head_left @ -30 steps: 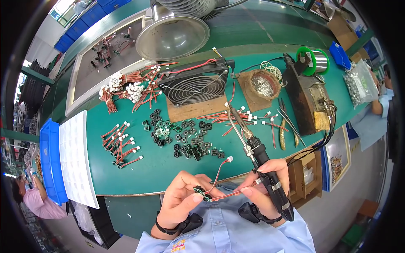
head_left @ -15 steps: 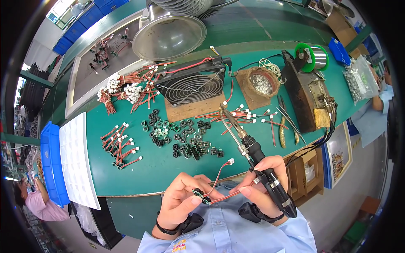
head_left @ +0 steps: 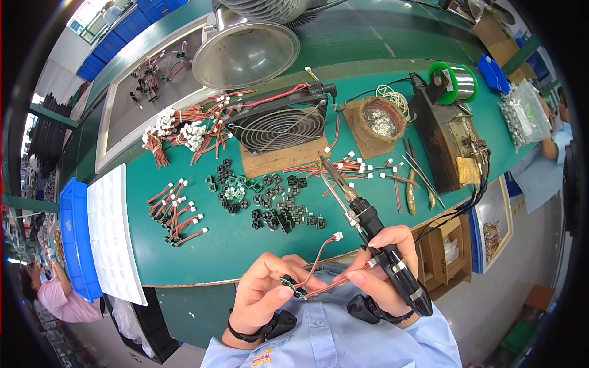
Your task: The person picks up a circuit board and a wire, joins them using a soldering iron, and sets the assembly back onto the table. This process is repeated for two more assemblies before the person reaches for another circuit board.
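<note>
Between its thumb and fingers my left hand (head_left: 267,291) pinches a small green and black circuit board (head_left: 293,286), at the table's near edge. Red wire leads with white plugs run from the board; one plug (head_left: 338,235) stands free above. My right hand (head_left: 386,267) is closed around a black soldering iron (head_left: 370,224), its metal tip pointing up and left over the green table. The thumb and fingers of that hand also pinch a red wire lead (head_left: 334,286) coming off the board. Beyond my hands lie several loose small boards (head_left: 270,205) and wired boards (head_left: 175,211).
A fan (head_left: 282,122) stands at the back, beside a pot of solder scraps (head_left: 380,119). Right of these are tweezers (head_left: 423,172), a solder feeder block (head_left: 445,135) and a solder wire spool (head_left: 463,84). A white tray (head_left: 110,227) and blue bin (head_left: 76,239) are at left.
Hardly anything differs. The soldering iron's tip has shifted very slightly left; both hands keep the same hold.
</note>
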